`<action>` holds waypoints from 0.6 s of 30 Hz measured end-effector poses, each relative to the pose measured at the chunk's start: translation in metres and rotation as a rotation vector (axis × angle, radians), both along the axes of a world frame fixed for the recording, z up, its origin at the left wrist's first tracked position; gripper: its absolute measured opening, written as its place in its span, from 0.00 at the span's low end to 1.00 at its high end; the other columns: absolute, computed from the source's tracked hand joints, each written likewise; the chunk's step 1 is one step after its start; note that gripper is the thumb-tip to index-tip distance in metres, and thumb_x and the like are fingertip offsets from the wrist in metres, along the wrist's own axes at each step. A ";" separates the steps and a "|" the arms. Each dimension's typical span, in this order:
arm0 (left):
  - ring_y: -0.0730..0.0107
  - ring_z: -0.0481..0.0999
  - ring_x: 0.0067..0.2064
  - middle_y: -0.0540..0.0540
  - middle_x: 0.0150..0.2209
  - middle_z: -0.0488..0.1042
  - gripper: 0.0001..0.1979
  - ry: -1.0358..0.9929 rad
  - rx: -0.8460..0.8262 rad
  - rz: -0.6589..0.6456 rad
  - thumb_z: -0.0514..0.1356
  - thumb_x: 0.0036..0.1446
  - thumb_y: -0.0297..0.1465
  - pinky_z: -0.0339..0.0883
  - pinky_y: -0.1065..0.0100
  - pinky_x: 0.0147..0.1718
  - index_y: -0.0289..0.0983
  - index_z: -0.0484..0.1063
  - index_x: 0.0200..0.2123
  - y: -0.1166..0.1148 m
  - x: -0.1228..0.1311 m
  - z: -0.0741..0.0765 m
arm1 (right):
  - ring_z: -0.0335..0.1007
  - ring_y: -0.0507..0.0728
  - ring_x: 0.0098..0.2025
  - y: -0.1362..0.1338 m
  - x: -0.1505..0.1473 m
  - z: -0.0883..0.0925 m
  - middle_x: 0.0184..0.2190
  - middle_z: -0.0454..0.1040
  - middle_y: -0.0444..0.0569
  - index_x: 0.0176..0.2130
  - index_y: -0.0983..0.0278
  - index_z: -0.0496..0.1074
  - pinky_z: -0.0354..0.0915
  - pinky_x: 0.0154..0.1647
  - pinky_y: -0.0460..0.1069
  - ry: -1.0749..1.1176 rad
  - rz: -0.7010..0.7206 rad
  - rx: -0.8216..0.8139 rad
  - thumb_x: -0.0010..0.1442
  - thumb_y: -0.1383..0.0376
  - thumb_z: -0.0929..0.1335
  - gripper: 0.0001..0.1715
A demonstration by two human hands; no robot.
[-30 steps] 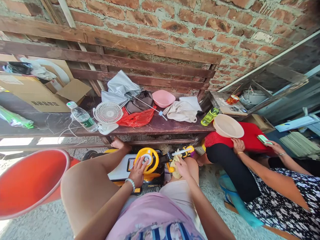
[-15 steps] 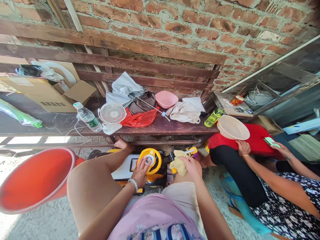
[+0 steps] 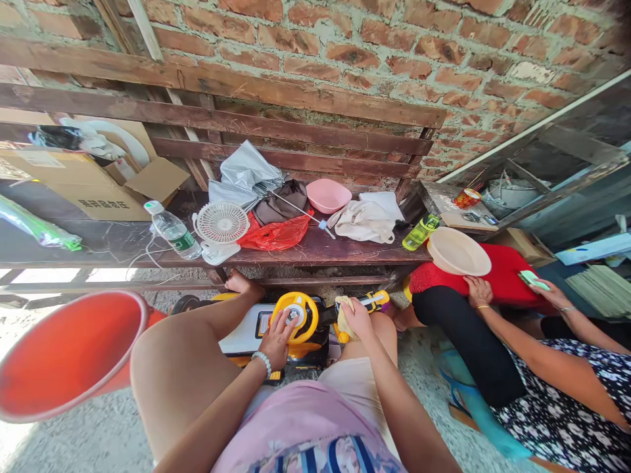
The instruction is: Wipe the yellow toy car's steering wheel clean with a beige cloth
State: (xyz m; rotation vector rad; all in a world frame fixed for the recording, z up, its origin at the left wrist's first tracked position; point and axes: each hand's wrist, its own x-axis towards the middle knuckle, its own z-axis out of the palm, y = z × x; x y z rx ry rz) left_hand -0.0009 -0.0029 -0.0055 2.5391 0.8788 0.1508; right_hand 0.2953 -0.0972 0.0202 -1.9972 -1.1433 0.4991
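A yellow and black toy ride-on car [image 3: 276, 328] stands on the ground between my knees. My left hand [image 3: 275, 338] grips its yellow steering wheel [image 3: 297, 314], fingers curled over the rim. My right hand [image 3: 355, 320] is closed on a crumpled pale yellow cloth [image 3: 344, 313] and presses it against the black and yellow handlebar part [image 3: 371, 301] to the right of the wheel.
A dark wooden bench [image 3: 315, 248] behind the toy carries a water bottle [image 3: 172, 230], small white fan [image 3: 220, 226], red bag [image 3: 276, 233], pink bowl [image 3: 328, 195] and green bottle [image 3: 420, 231]. An orange basin [image 3: 64, 355] is at left. Another person's hands [image 3: 477, 290] rest at right near a red stool [image 3: 497, 272].
My right hand with the cloth has slid left along the handlebar part, closer to the steering wheel. The left hand stays on the wheel.
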 end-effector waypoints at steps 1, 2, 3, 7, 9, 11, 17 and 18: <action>0.41 0.44 0.76 0.38 0.76 0.49 0.43 0.000 -0.003 0.005 0.56 0.50 0.18 0.55 0.41 0.69 0.37 0.60 0.72 0.000 0.000 -0.001 | 0.72 0.57 0.39 -0.002 0.000 0.001 0.37 0.75 0.50 0.35 0.60 0.73 0.67 0.45 0.49 -0.051 -0.004 -0.021 0.67 0.48 0.60 0.23; 0.41 0.45 0.76 0.38 0.76 0.49 0.43 -0.002 -0.008 0.008 0.56 0.50 0.18 0.55 0.41 0.69 0.37 0.60 0.72 0.000 0.000 -0.001 | 0.72 0.57 0.38 -0.003 0.000 0.002 0.37 0.75 0.49 0.34 0.60 0.72 0.66 0.43 0.49 -0.102 -0.012 -0.042 0.68 0.49 0.59 0.23; 0.41 0.45 0.76 0.38 0.76 0.49 0.43 -0.006 -0.011 0.007 0.56 0.51 0.18 0.55 0.40 0.69 0.37 0.59 0.72 0.000 0.000 -0.001 | 0.71 0.57 0.37 -0.005 0.000 0.002 0.36 0.74 0.49 0.34 0.60 0.72 0.66 0.41 0.49 -0.148 -0.021 -0.058 0.68 0.49 0.59 0.23; 0.40 0.44 0.76 0.39 0.76 0.49 0.43 -0.015 -0.031 -0.015 0.56 0.51 0.19 0.50 0.36 0.70 0.40 0.59 0.72 0.001 -0.001 0.000 | 0.72 0.57 0.39 -0.011 -0.002 0.002 0.39 0.75 0.50 0.38 0.60 0.73 0.66 0.41 0.49 -0.261 -0.021 -0.076 0.70 0.52 0.56 0.23; 0.41 0.44 0.77 0.39 0.76 0.49 0.43 -0.001 -0.054 -0.012 0.56 0.51 0.19 0.48 0.36 0.70 0.39 0.60 0.72 0.002 -0.001 0.001 | 0.73 0.58 0.40 -0.015 -0.002 0.001 0.40 0.76 0.52 0.40 0.61 0.74 0.66 0.42 0.49 -0.293 -0.009 -0.101 0.70 0.53 0.56 0.24; 0.41 0.43 0.77 0.39 0.76 0.48 0.42 0.009 -0.075 -0.006 0.56 0.52 0.20 0.47 0.36 0.71 0.39 0.60 0.72 0.002 -0.001 0.003 | 0.74 0.58 0.40 -0.021 0.000 0.000 0.41 0.77 0.53 0.41 0.62 0.75 0.65 0.42 0.49 -0.317 0.004 -0.151 0.70 0.54 0.56 0.24; 0.42 0.42 0.77 0.40 0.77 0.47 0.42 0.023 -0.092 0.003 0.57 0.53 0.21 0.52 0.39 0.69 0.40 0.58 0.73 0.002 -0.001 0.004 | 0.75 0.59 0.39 -0.045 0.020 0.004 0.36 0.80 0.55 0.36 0.62 0.77 0.64 0.40 0.49 -0.328 -0.065 -0.452 0.69 0.54 0.59 0.23; 0.42 0.42 0.77 0.41 0.77 0.47 0.43 0.028 -0.090 0.005 0.56 0.53 0.20 0.54 0.40 0.69 0.40 0.58 0.73 0.001 -0.001 0.003 | 0.76 0.60 0.39 -0.048 0.025 0.007 0.36 0.80 0.57 0.37 0.62 0.78 0.64 0.40 0.50 -0.332 -0.117 -0.473 0.70 0.53 0.59 0.24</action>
